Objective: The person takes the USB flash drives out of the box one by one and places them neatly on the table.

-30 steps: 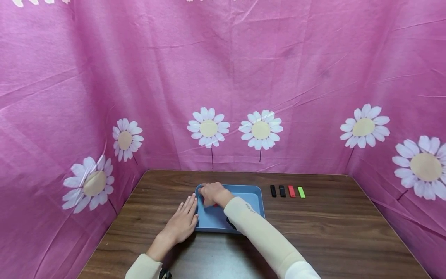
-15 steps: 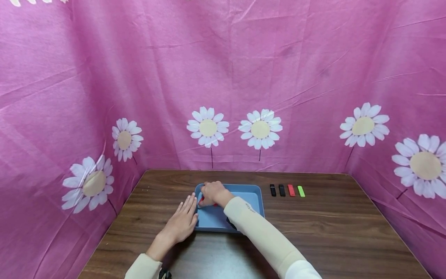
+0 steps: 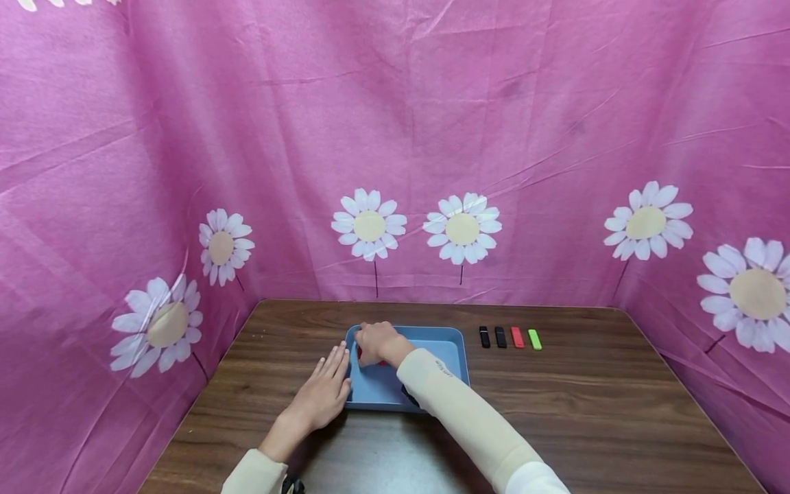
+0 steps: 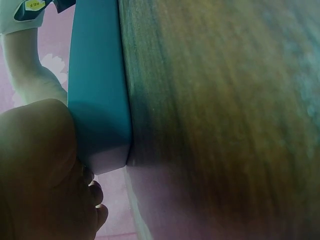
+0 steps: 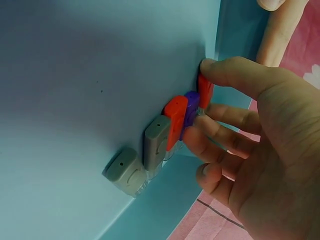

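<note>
Inside the blue tray (image 3: 379, 394), the right hand (image 3: 376, 343) reaches into the far left corner. The right wrist view shows this hand (image 5: 270, 120) pinching a small red stick (image 5: 205, 91) between thumb and fingers, beside the tray wall. In a row next to it lie a purple stick (image 5: 189, 107), another red stick (image 5: 176, 120) and two grey ones, the nearer grey (image 5: 157, 142) and the outer grey (image 5: 127, 171). Flat against the tray's left outer side rests the left hand (image 3: 321, 394), fingers straight; its palm (image 4: 40, 165) touches the wall (image 4: 100, 85) in the left wrist view.
Right of the tray, on the wooden table (image 3: 555, 412), stand in a row two black sticks (image 3: 484, 337) (image 3: 500, 337), a red stick (image 3: 517, 337) and a green stick (image 3: 534, 339). A pink curtain (image 3: 395, 137) with daisies surrounds the table.
The right hand has shifted only slightly within the tray's far left corner, and its fingers have changed pose a little. The left hand has stayed in place.
</note>
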A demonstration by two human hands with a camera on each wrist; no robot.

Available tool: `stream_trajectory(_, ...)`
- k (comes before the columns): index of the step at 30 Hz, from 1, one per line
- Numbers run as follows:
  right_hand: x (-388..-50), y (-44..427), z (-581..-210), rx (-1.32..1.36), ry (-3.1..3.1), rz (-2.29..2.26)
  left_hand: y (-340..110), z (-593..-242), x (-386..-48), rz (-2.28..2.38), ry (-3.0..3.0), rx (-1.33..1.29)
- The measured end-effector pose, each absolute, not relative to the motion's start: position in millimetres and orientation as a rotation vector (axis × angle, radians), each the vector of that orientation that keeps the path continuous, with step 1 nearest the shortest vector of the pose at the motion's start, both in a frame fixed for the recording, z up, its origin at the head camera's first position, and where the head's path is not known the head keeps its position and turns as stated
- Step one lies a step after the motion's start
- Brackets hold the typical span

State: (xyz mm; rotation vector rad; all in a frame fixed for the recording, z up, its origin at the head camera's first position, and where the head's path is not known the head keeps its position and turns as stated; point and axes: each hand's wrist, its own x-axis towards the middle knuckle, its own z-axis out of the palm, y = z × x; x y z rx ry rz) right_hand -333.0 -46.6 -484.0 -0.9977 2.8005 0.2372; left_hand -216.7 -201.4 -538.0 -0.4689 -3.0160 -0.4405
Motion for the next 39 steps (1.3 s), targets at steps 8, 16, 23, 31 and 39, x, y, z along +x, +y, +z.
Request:
stream_trajectory(8, -334.0, -44.5, -482.3, -1.026, 2.782, 0.200, -199.9, -534.7, -215.0, -0.460, -3.007, -0.475)
stream_trajectory(16, -335.3, -42.1, -482.5, -1.066, 2.790, 0.192, -196.4, -526.8, -211.3, -0.493, -3.039, -0.473)
stream_trajectory(23, -335.1, -36.5, -479.1, -1.102, 2.801, 0.150, -195.4, -523.9, -210.4, -0.457, -3.018, -0.488)
stream_trajectory(31, -335.5, -26.2, -472.9, -1.132, 2.801, 0.110, -195.8, -522.6, -209.6, -0.462, -3.003, -0.484)
stream_trajectory(39, -334.3, -13.8, -463.9, -1.153, 2.817, 0.058, -196.2, -525.8, -210.4, -0.486, -2.933, -0.521)
